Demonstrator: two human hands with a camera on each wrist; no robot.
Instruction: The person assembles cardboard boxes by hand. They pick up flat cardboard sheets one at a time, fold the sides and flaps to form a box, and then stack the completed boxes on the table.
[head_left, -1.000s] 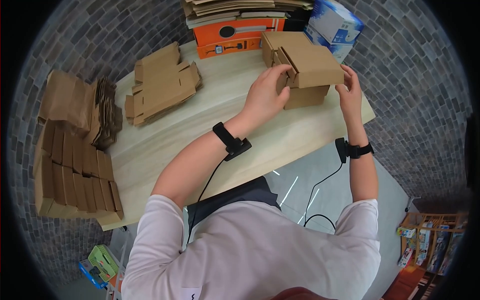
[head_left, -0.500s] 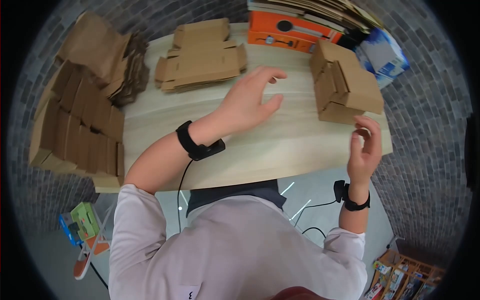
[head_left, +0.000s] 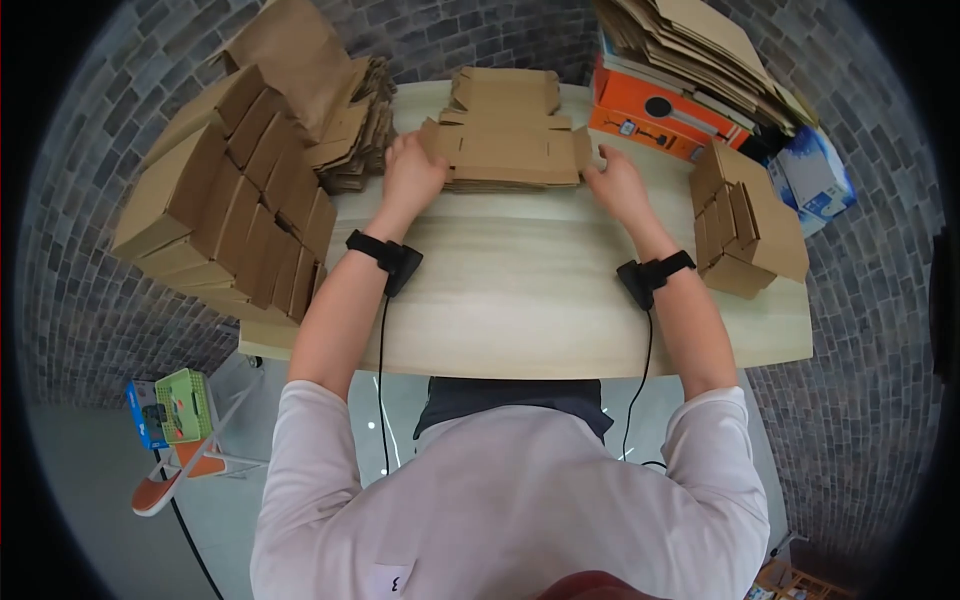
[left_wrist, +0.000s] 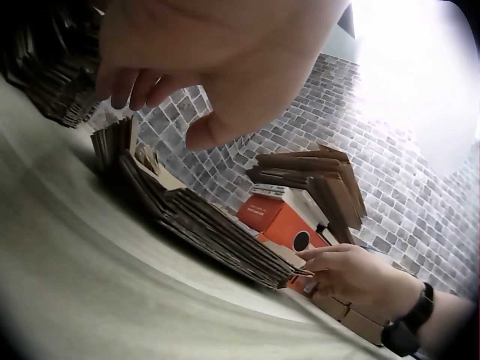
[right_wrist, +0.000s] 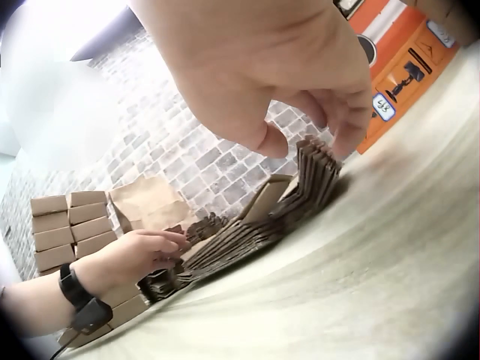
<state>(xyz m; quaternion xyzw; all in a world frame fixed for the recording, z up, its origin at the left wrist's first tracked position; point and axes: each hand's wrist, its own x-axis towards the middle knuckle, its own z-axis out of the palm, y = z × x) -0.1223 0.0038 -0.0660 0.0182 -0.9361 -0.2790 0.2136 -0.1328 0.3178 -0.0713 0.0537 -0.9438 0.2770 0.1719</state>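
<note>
A stack of flat, die-cut cardboard box blanks (head_left: pixel 510 150) lies at the back middle of the table. My left hand (head_left: pixel 413 178) is at its left end, beside the side flaps. In the left wrist view the fingers (left_wrist: pixel 154 88) hang loosely bent above that end, with nothing gripped. On the other side my right hand (head_left: pixel 618 187) is at the stack's right end. The right wrist view has its thumb and fingers (right_wrist: pixel 349 135) spread around the raised end flaps (right_wrist: pixel 316 169), fingertips right at the cardboard.
Folded brown boxes (head_left: pixel 235 200) are piled on the left, with more folded cardboard (head_left: pixel 355 120) behind. A brown box (head_left: pixel 745 225) stands at the right. Orange cartons (head_left: pixel 650 105) under flat cardboard and a blue-white box (head_left: pixel 815 180) are at the back right.
Both hands have left the brown box on the right. The left hand has swung left and the right hand inward, to opposite ends of the blank stack. The head view has shifted.
</note>
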